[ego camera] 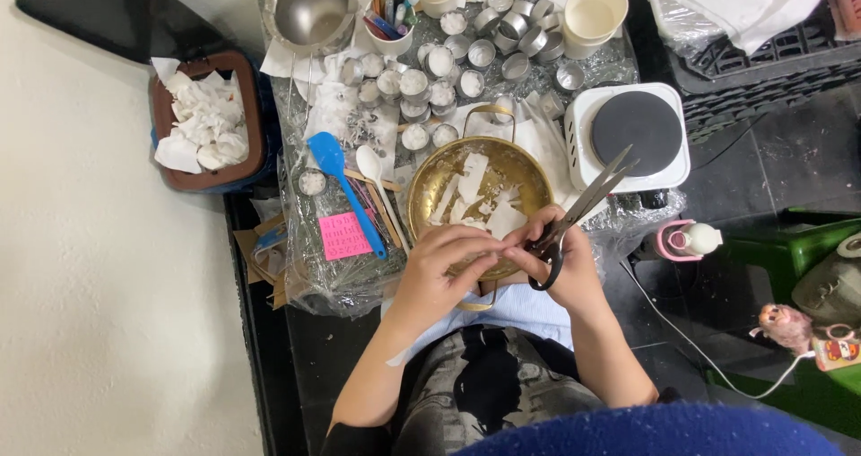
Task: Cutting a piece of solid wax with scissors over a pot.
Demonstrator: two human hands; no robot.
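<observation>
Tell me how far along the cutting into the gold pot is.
Done: white cut pieces already lie in the gold pot, covering part of its bottom. In hand: the right hand holds scissors, blades slightly apart, while the left hand pinches something small over the pot's near rim; what it is can't be made out. Left: many small tins behind the pot, some white inside, some bare metal.
</observation>
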